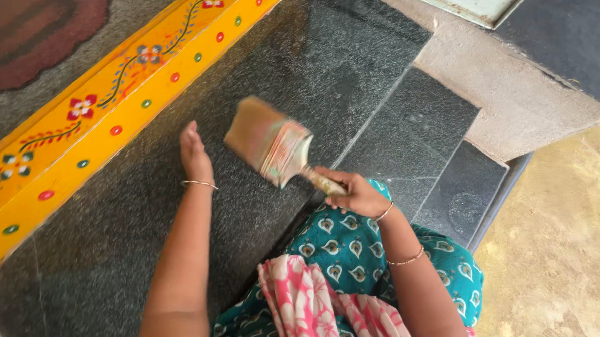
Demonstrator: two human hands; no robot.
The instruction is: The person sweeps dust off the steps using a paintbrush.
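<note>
My right hand (355, 194) grips the handle of a wide, worn paintbrush (272, 143) and holds it just above the dark granite step (114, 244); the brush is blurred. Its bristles point up and left, toward the yellow painted threshold (76, 138). My left hand (195, 156) rests flat on the granite, fingers together, a little left of the brush. Thin bangles sit on both wrists. A teal patterned garment and a pink floral cloth cover my lap at the bottom.
The yellow threshold has painted red flowers and dots. Behind it lies a grey floor with a dark red design (31, 32). Lower granite steps (413, 136) descend to the right toward sandy ground (566, 244).
</note>
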